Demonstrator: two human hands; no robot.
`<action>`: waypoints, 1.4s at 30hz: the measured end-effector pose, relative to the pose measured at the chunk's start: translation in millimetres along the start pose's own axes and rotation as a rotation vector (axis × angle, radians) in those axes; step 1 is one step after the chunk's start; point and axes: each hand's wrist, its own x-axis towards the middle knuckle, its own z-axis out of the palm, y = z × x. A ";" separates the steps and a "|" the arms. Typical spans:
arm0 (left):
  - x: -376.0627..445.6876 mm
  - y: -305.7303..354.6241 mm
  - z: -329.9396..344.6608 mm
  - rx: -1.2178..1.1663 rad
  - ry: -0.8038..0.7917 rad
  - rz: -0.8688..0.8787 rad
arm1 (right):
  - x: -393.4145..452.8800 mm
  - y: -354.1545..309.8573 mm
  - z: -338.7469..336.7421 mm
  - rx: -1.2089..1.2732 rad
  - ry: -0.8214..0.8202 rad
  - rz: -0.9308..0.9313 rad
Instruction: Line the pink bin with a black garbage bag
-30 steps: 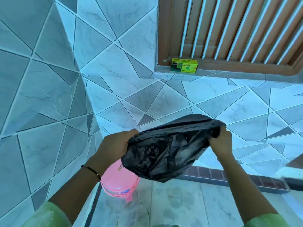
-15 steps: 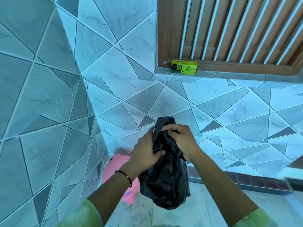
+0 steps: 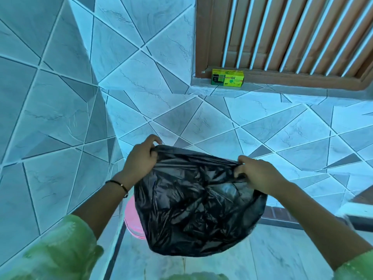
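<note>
A crinkled black garbage bag [image 3: 197, 205] hangs in the air in front of me, puffed out and stretched wide along its top edge. My left hand [image 3: 141, 158] pinches the bag's upper left corner. My right hand [image 3: 256, 174] grips the upper right edge. The pink bin [image 3: 132, 219] stands on the floor in the wall corner below the bag; only a sliver of its left side shows, the remainder hidden behind the plastic.
Tiled walls meet in a corner at the left, close to the bin. A green and yellow box [image 3: 227, 78] lies on the ledge under a brown barred window [image 3: 292, 33]. A dark brick-coloured strip [image 3: 282, 214] runs along the wall base at the right.
My hands, held together on the bunched bag half a second ago, have pulled apart sideways. The bag has spread wide and filled out again.
</note>
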 end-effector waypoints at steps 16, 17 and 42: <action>-41.3 -18.5 42.8 0.204 -0.152 0.269 | 13.5 -8.4 4.3 0.431 0.131 0.239; -43.5 -5.9 50.3 0.144 -0.173 0.200 | 16.1 -20.4 -0.9 0.446 0.123 0.196; -62.8 -22.4 22.2 0.460 -0.412 0.547 | 27.6 8.7 10.2 -0.106 -0.181 0.266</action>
